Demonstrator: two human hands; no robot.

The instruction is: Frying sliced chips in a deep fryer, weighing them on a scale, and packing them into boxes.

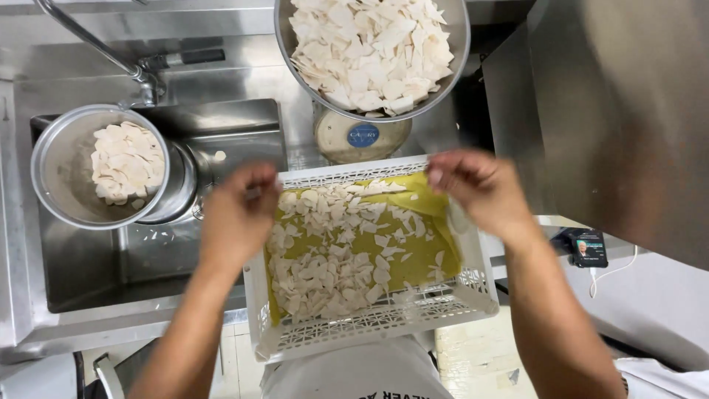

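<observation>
Two metal bowls point(373, 55) of pale slices sit beyond the white basket point(369, 325), whose yellow cloth point(425, 255) both hands, left hand point(240, 214) and right hand point(480, 185), pinch at its far corners.

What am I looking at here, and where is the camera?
The camera sits on a person's head and looks down at their own two bare hands; there is no machine. The left hand and right hand pinch the far corners of a yellow cloth lining a white perforated basket. Pale flat slices are spread over the cloth. To the left is a steel sink with a tap, and in it a small metal bowl with more slices. At the top, a large metal bowl is heaped with them, above a round lidded tub.
</observation>
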